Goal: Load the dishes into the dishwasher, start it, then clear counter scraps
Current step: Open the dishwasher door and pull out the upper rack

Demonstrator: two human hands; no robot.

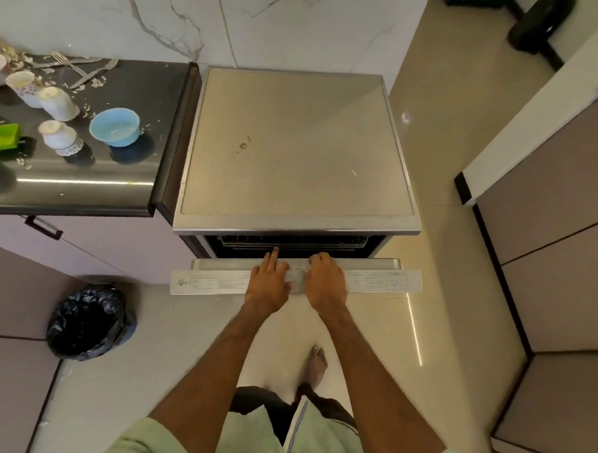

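The person is standing at the dishwasher (pixel 299 147), whose door (pixel 220 281) is hanging slightly ajar. The left hand (pixel 269 283) is lying on the door's top edge, fingers (pixel 275 254) straight. The right hand (pixel 326 282) is curling its fingers over that edge, gripping it. The dishes are sitting on the surface (pixel 86 189) to the left: a blue bowl (pixel 115 127), cups (pixel 58 103) and forks (pixel 82 68) among scraps (pixel 97 80).

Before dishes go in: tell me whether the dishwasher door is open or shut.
Partly open. The door leans out, a dark gap shows the rack, and the left hand and right hand rest on its edge.
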